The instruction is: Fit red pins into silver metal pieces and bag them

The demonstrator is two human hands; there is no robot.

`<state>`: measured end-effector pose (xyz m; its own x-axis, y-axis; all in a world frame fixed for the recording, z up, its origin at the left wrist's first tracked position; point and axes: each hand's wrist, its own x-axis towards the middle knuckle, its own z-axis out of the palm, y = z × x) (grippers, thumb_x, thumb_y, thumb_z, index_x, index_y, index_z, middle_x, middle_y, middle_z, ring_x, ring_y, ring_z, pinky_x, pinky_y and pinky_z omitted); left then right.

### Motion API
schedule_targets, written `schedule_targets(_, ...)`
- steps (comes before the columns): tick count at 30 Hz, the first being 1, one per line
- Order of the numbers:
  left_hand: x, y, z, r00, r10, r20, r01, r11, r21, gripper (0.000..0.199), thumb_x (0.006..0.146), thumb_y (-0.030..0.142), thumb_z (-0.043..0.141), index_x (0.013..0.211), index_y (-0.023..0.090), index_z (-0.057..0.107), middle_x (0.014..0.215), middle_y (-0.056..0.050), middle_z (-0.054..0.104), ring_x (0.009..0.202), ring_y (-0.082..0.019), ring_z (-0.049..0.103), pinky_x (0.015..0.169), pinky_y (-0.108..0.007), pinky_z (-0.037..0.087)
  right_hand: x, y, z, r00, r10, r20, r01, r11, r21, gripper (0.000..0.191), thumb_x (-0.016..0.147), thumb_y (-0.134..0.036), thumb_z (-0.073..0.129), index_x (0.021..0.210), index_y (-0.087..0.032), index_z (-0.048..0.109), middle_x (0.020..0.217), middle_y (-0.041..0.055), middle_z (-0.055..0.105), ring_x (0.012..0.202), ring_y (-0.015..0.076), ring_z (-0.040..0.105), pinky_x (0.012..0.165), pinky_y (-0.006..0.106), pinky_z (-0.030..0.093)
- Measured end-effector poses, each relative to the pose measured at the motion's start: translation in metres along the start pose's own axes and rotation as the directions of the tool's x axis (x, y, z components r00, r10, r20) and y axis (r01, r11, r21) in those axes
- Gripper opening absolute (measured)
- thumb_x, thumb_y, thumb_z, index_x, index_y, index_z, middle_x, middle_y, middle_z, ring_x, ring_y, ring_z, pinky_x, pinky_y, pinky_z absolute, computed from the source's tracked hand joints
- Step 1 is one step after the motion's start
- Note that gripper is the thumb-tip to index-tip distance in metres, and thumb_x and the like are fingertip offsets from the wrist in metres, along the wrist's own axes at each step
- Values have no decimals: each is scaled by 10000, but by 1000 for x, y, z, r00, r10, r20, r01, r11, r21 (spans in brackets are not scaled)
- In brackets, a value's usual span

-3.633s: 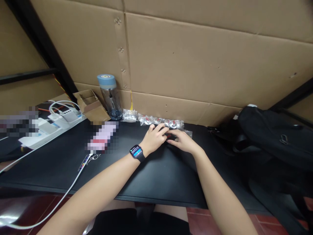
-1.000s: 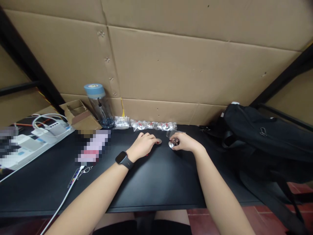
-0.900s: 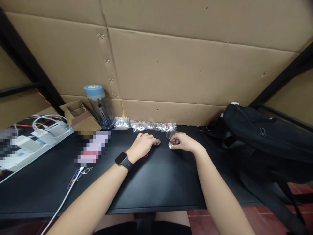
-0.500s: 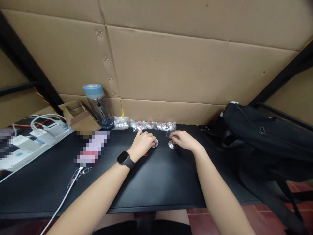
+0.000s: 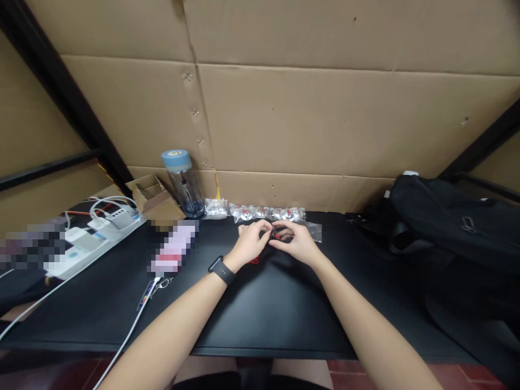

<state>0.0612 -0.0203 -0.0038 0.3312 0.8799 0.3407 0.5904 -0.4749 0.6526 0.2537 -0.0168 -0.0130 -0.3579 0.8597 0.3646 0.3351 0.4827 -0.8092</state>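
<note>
My left hand (image 5: 254, 241) and my right hand (image 5: 296, 244) meet over the middle of the black table, fingertips close together. Between them is a small round metal disc with red cord (image 5: 275, 234), looking dark from here and mostly covered by the fingers. Both hands are closed in a pinch on it; whether it is one disc or two, I cannot tell. Beneath my left hand a loop of red cord (image 5: 254, 260) lies on the table. Just behind my right hand lies a clear plastic bag (image 5: 314, 232), flat on the tabletop.
Along the cardboard back wall lies a row of bagged silver discs with red centres (image 5: 288, 214). To the left are a blue-lidded bottle (image 5: 182, 184), an open cardboard box (image 5: 160, 206), a blurred phone (image 5: 174, 249) on a white cable, and a power strip (image 5: 81, 249). A black backpack (image 5: 455, 238) sits right.
My hands, apart before with a silver disc at each, have come together. The clear bag from my right fingers now lies on the table. The view has shifted slightly.
</note>
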Motion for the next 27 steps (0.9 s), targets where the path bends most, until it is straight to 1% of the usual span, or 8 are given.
schedule_targets(3,-1,1,1,1000,-16,0,16,1000,20,121,928,224,523,974,253,632,1054,-6,739,1052,-209,654,965,-386,398,-1,-2,3,999,-44,-29,42,996,-80,517,741,-355,818,1216,-234,655,1034,50,750,834,189,720,802,329,599)
schedule_targets(5,-1,-1,0,1000,-26,4,26,998,64,106,931,259,542,965,251,643,1085,-16,725,1097,-227,622,980,-411,379,0,-3,1,997,-69,-34,63,985,-160,478,754,-350,806,1199,-239,671,1014,48,751,814,186,708,774,321,590)
schedule_targets(9,2,-11,-9,1000,-9,4,9,993,118,122,934,329,578,944,248,669,1166,-32,693,1163,-254,573,977,-425,385,2,-2,-19,997,-75,28,80,940,-332,453,753,-339,808,1178,-231,694,1012,63,730,799,189,673,760,326,556)
schedule_targets(11,5,-19,-18,997,42,66,-46,997,65,131,923,343,603,925,245,690,1130,-30,704,1099,-234,610,963,-394,417,2,0,-36,996,-64,60,83,908,-411,446,743,-324,817,1164,-222,713,1088,85,707,892,211,668,846,354,533)
schedule_targets(13,7,-26,-28,978,132,159,-125,991,-54,140,897,353,646,894,235,722,1060,-32,721,1025,-205,644,962,-354,441,1,3,-54,995,-10,97,54,883,-466,463,698,-311,849,1138,-221,737,1148,97,686,961,230,660,882,359,511)
schedule_targets(16,9,-34,-41,942,211,260,-167,969,-183,180,850,393,702,862,227,769,1012,-48,731,958,-191,667,931,-316,475,-2,9,-74,969,133,210,-3,852,-524,440,627,-306,880,1047,-234,771,1001,54,728,874,222,674,811,314,500)
schedule_targets(20,8,-38,-52,917,194,349,-167,980,-104,217,821,447,722,816,243,798,1005,-43,737,922,-188,676,895,-298,478,-4,17,-81,934,237,265,-45,818,-574,369,586,-346,886,920,-230,782,806,12,725,728,199,657,689,278,473)
schedule_targets(27,6,-46,-60,866,134,482,-185,981,59,205,801,473,731,772,280,796,953,3,750,886,-175,690,874,-271,428,-4,24,-75,942,232,242,-57,822,-567,391,566,-303,888,932,-218,778,861,32,730,773,210,669,704,278,487)
